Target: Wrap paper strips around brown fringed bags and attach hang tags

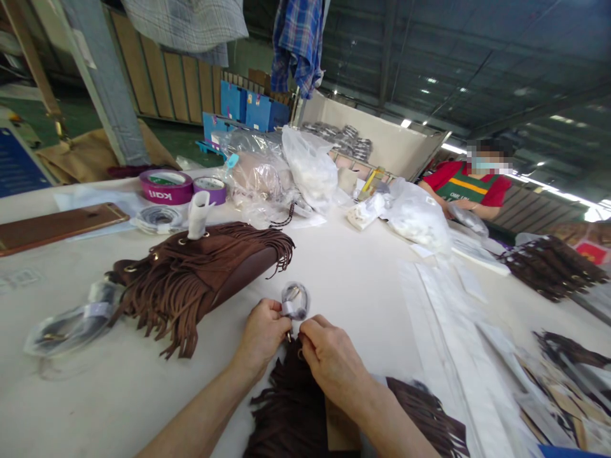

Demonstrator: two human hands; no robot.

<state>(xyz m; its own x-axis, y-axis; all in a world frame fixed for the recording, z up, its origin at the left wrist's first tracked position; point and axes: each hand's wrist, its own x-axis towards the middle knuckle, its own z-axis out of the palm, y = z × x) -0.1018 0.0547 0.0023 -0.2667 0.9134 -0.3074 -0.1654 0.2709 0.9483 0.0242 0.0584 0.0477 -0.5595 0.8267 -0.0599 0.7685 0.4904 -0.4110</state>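
Observation:
My left hand (265,334) pinches the lower end of a small coiled strap (296,300) wrapped in clear plastic, with a metal clasp showing under the fingertips. Close beside it, my right hand (334,356) has thumb and fingers closed at the top edge of a dark brown fringed bag (286,413), by a metal eyelet. The fingers partly hide that spot. A second brown fringed bag (210,267) lies on its side to the left, with a rolled white paper (198,216) on top. Left of this bag is another plastic-wrapped strap (71,324).
The white table (363,267) bears purple tape rolls (165,186), a phone (62,226) and clear plastic bags (310,168). White sheets (453,343) lie on the right, near more dark fringed pieces (556,267). A co-worker (470,184) in a green apron is across the table.

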